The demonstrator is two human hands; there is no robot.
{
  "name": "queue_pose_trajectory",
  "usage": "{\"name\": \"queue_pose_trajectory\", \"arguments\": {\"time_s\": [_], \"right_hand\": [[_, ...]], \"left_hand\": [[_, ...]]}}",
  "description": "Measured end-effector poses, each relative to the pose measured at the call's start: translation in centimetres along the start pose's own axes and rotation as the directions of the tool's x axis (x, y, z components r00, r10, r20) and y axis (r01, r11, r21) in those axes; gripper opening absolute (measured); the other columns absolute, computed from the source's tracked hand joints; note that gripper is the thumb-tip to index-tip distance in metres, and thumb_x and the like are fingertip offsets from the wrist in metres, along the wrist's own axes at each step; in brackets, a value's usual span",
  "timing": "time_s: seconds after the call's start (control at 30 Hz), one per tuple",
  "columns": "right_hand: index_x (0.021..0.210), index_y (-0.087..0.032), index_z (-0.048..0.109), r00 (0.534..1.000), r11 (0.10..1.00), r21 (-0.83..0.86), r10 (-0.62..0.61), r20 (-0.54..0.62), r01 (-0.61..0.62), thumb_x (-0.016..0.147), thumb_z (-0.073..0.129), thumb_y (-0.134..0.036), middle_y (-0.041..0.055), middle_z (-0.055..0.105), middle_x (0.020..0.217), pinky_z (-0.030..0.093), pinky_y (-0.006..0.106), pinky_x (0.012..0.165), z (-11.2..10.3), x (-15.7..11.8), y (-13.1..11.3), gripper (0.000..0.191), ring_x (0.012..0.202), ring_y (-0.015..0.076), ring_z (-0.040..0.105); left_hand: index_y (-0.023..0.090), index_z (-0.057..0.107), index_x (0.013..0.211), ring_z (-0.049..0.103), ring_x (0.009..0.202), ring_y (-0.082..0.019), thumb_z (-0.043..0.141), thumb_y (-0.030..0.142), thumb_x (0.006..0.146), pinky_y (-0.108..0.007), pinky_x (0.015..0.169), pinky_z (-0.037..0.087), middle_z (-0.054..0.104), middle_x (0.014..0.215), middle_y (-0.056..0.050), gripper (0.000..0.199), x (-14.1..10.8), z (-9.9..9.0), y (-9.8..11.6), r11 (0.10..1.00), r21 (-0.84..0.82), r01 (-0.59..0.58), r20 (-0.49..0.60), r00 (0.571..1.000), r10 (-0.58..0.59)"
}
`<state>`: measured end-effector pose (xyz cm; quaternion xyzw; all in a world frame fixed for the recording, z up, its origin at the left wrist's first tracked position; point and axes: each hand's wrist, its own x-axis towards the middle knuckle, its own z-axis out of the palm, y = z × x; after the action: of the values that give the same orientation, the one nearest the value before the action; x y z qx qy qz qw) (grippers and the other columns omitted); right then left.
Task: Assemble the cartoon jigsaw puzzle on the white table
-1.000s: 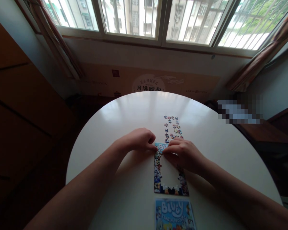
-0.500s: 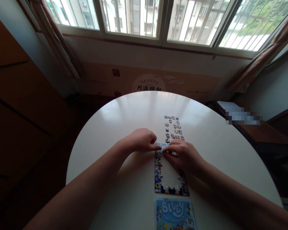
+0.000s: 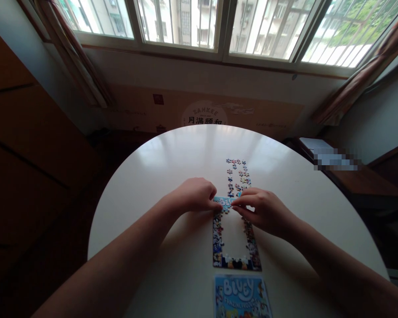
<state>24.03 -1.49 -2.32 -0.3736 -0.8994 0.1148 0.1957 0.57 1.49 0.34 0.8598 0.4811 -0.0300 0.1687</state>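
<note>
A partly assembled jigsaw puzzle (image 3: 218, 240) lies on the white table, its border joined around a bare middle. My left hand (image 3: 197, 194) is closed, its thumb resting on the puzzle's top left corner. Over the top right part is my right hand (image 3: 263, 205), thumb and fingertips pinched close together near the blue upper edge; whatever is between them is too small to make out. Loose puzzle pieces (image 3: 230, 172) lie in rough rows just beyond the puzzle.
A blue "Bluey" picture card (image 3: 240, 293) lies at the near side of the round table (image 3: 135, 176). Beyond the table are a large cardboard panel (image 3: 135, 106) and windows. A brown side table (image 3: 368, 176) stands at the right.
My right hand has moved slightly right and away from my left thumb, uncovering more of the puzzle's blue top and right side. My left hand has stayed nearly in place.
</note>
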Motion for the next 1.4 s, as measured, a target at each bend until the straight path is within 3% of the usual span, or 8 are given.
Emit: {"name": "queue_pose_trajectory", "arguments": {"time_s": [0.2, 0.5, 0.73, 1.03, 1.2, 1.4], "right_hand": [[0.102, -0.032, 0.078, 0.992, 0.997, -0.021, -0.070, 0.103, 0.073, 0.095, 0.059, -0.034, 0.0006, 0.071, 0.086, 0.041, 0.030, 0.065, -0.1, -0.1, -0.1, 0.020, 0.077, 0.0159, 0.062], [0.103, -0.031, 0.079, 0.982, 0.999, 0.033, 0.024, 0.185, -0.031, 0.092, 0.062, -0.030, 0.0010, 0.074, 0.089, 0.044, 0.031, 0.071, -0.3, 0.2, -0.7, 0.020, 0.080, 0.0167, 0.064], [0.110, -0.028, 0.077, 0.991, 0.975, 0.220, -0.011, 0.130, -0.018, 0.094, 0.058, -0.023, 0.0010, 0.077, 0.092, 0.050, 0.029, 0.075, -1.1, 0.0, 0.4, 0.026, 0.080, 0.0143, 0.069], [0.103, -0.023, 0.079, 0.998, 0.992, 0.123, -0.008, 0.058, 0.000, 0.088, 0.058, -0.020, 0.0021, 0.077, 0.089, 0.049, 0.029, 0.070, -1.4, 0.0, 2.5, 0.026, 0.076, 0.0150, 0.068], [0.099, -0.023, 0.080, 0.998, 0.994, 0.106, -0.029, 0.061, 0.022, 0.089, 0.059, -0.023, 0.0011, 0.075, 0.080, 0.045, 0.029, 0.064, -1.7, 0.0, 2.6, 0.023, 0.068, 0.0136, 0.064], [0.099, -0.024, 0.079, 0.999, 0.995, 0.096, -0.011, 0.035, 0.008, 0.089, 0.058, -0.024, 0.0015, 0.076, 0.084, 0.048, 0.030, 0.067, -1.9, 0.0, 2.7, 0.024, 0.072, 0.0148, 0.066]], "left_hand": [[0.021, 0.065, 0.066, 0.046, 0.056, -0.014, 0.067, 0.058, 0.076, -0.030, 0.055, 0.031, 0.062, 0.064, -0.002, 0.038, -0.1, -0.1, 0.3, 1.000, -0.001, 0.022, 0.003, 1.000, -0.022], [0.021, 0.060, 0.063, 0.042, 0.055, -0.014, 0.062, 0.058, 0.081, -0.031, 0.056, 0.029, 0.059, 0.061, -0.001, 0.041, -0.1, -0.1, -0.1, 1.000, -0.019, -0.001, 0.000, 1.000, 0.001], [0.020, 0.054, 0.062, 0.042, 0.055, -0.013, 0.050, 0.050, 0.091, -0.030, 0.056, 0.029, 0.052, 0.058, 0.000, 0.042, 0.2, -0.2, -2.0, 0.985, -0.147, -0.092, 0.023, 0.995, 0.096], [0.019, 0.055, 0.062, 0.039, 0.053, -0.013, 0.054, 0.054, 0.088, -0.031, 0.057, 0.026, 0.051, 0.055, 0.000, 0.044, 0.4, -0.1, -1.0, 0.993, -0.108, -0.052, 0.045, 0.997, 0.057], [0.019, 0.054, 0.061, 0.037, 0.053, -0.012, 0.056, 0.054, 0.087, -0.031, 0.056, 0.025, 0.049, 0.054, 0.001, 0.043, 0.4, -0.1, -0.8, 0.993, -0.108, -0.044, 0.048, 0.998, 0.050], [0.020, 0.054, 0.061, 0.036, 0.053, -0.013, 0.055, 0.056, 0.087, -0.031, 0.056, 0.025, 0.051, 0.056, 0.000, 0.044, 0.5, 0.1, -1.1, 0.995, -0.088, -0.043, 0.023, 0.999, 0.046]]}}
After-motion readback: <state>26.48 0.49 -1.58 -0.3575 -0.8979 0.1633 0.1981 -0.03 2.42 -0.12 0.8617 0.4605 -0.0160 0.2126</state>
